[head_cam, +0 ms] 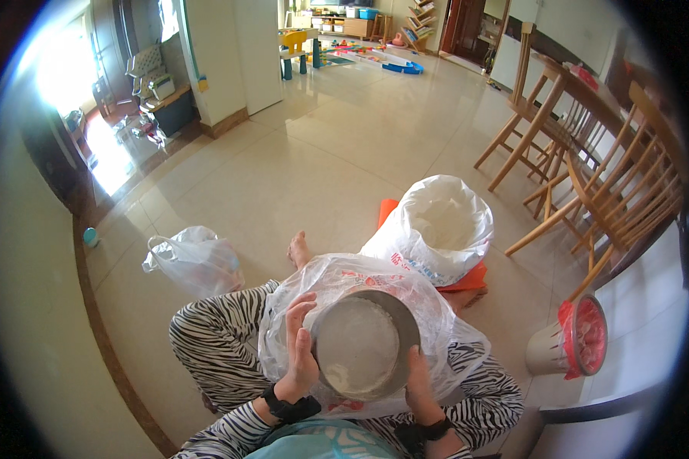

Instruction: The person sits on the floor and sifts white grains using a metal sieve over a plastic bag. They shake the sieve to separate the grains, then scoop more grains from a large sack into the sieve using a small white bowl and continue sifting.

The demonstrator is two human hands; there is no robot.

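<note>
A round metal flour sieve (359,344) with white powder on its mesh is held over my lap. My right hand (422,381) grips its right rim, thumb up along the wall; the other fingers are hidden. Beside the sieve's left wall is my left hand (301,350), palm turned to it, fingers raised and apart; whether it touches the wall is hard to tell. Under the sieve a translucent plastic bag (287,275) with red print spreads across my crossed legs. A white sack (430,235), rolled open and filled with white powder, stands ahead to the right.
An orange item (471,279) lies under the sack. To the left sits a tied plastic bag (198,261), with a small turquoise-lidded container (91,237) by the wall. A trash bin (545,347) with a red liner and wooden chairs (620,201) stand right. Toys (402,64) lie farther off.
</note>
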